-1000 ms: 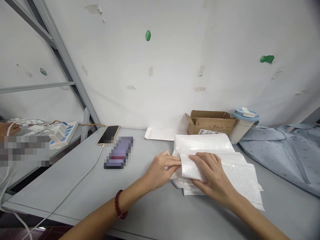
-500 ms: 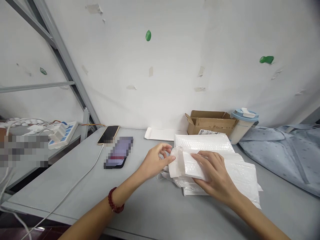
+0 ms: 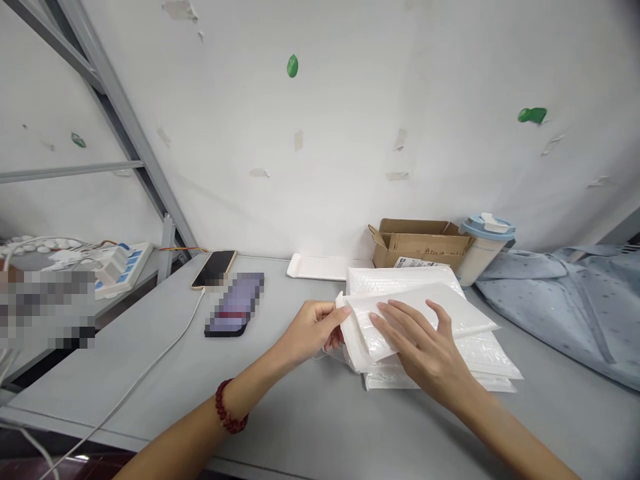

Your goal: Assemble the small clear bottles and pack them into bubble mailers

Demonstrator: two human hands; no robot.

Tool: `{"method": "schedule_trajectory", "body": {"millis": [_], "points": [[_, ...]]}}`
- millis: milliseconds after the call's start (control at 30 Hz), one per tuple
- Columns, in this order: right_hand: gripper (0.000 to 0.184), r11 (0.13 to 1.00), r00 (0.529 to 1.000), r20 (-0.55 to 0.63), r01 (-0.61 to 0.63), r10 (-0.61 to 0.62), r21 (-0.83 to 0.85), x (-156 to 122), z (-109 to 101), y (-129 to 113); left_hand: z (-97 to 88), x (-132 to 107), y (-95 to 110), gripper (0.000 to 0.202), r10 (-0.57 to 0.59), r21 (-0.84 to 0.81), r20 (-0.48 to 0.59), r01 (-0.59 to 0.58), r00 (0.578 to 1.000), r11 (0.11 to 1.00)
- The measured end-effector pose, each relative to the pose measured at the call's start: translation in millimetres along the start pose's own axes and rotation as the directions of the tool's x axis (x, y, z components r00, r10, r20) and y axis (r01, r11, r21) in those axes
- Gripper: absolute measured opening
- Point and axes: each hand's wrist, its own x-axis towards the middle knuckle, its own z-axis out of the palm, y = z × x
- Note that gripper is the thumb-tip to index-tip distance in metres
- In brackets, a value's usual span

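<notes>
A white bubble mailer [image 3: 425,300] lies tilted on top of a stack of similar bubble mailers [image 3: 493,360]. My left hand [image 3: 315,328] pinches the flap at its left end between thumb and curled fingers. Across the top face rests my right hand [image 3: 425,337], its fingers spread flat and not wrapped round anything. A red bead bracelet [image 3: 231,408] circles my left wrist. Under the mailer's left end, part of the stack is hidden.
Behind the stack stand an open cardboard box [image 3: 420,243] and a cup with a blue lid [image 3: 483,247]. A blue-grey fabric bag [image 3: 560,307] lies at right. Left are two phones [image 3: 214,268], a charging cable [image 3: 165,363] and a power strip [image 3: 127,267]. Another white mailer [image 3: 320,267] lies by the wall.
My left hand has closed on the mailer's flap. My right hand has flattened from a curled grip onto the mailer, which now lies unfolded toward the right.
</notes>
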Motion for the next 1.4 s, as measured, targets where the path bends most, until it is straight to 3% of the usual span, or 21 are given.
{"method": "schedule_trajectory", "body": {"millis": [167, 267, 367, 433, 500, 567, 667, 733, 833, 900, 967, 1167, 1400], "points": [[0.045, 0.999, 0.999, 0.013, 0.029, -0.029, 0.031, 0, 1, -3, -0.4, 0, -1, 0.035, 0.118, 0.061, -0.007, -0.118, 0.993, 0.991], [0.043, 0.998, 0.999, -0.023, 0.043, -0.042, 0.035, 1, 1, -2, 3.3, -3, -7, 0.023, 0.308, 0.29, -0.025, -0.288, 0.951, 0.913], [0.038, 0.998, 0.994, -0.098, 0.047, -0.043, 0.035, 0, 1, -1, 7.8, -5, -17, 0.032, 0.566, 0.625, 0.103, -0.496, 0.818, 0.603], [0.036, 0.998, 0.99, -0.135, 0.053, -0.048, 0.035, -1, 2, -2, 9.9, -4, -25, 0.038, 0.641, 0.742, 0.21, -0.547, 0.738, 0.387], [0.035, 0.998, 0.985, -0.163, 0.061, -0.055, 0.032, -3, 2, -4, 11.2, -2, -30, 0.037, 0.678, 0.787, 0.246, -0.552, 0.692, 0.277], [0.034, 0.998, 0.975, -0.214, 0.055, -0.05, 0.014, -4, 1, -7, 12.4, 0, -33, 0.035, 0.719, 0.782, 0.234, -0.566, 0.655, 0.261], [0.033, 0.997, 0.942, -0.335, -0.004, -0.021, -0.074, -2, -3, -10, 15.3, 0, -30, 0.026, 0.768, 0.702, 0.133, -0.607, 0.626, 0.373], [0.034, 0.987, 0.92, -0.392, -0.05, -0.013, -0.15, 1, -7, -11, 17.1, -1, -26, 0.02, 0.739, 0.618, -0.022, -0.572, 0.673, 0.539], [0.036, 0.977, 0.923, -0.384, -0.066, -0.018, -0.205, 5, -10, -12, 17.3, -1, -20, 0.02, 0.5, 0.366, -0.224, -0.404, 0.836, 0.838], [0.036, 0.98, 0.945, -0.326, -0.065, 0.0, -0.188, 8, -10, -12, 15.9, 3, -19, 0.022, 0.309, 0.153, -0.215, -0.281, 0.926, 0.948], [0.034, 0.987, 0.968, -0.249, -0.075, 0.037, -0.144, 8, -7, -13, 14.8, 7, -20, 0.023, 0.174, -0.015, -0.153, -0.179, 0.973, 0.984], [0.024, 0.985, 0.98, -0.136, -0.158, 0.147, -0.073, 7, 4, -12, 17.4, 16, -29, 0.035, -0.031, -0.296, -0.08, 0.006, 0.996, 0.955], [0.027, 0.975, 0.976, -0.081, -0.209, 0.203, -0.073, 5, 7, -6, 17.4, 12, -21, 0.045, -0.073, -0.443, -0.072, 0.034, 0.995, 0.896]]}}
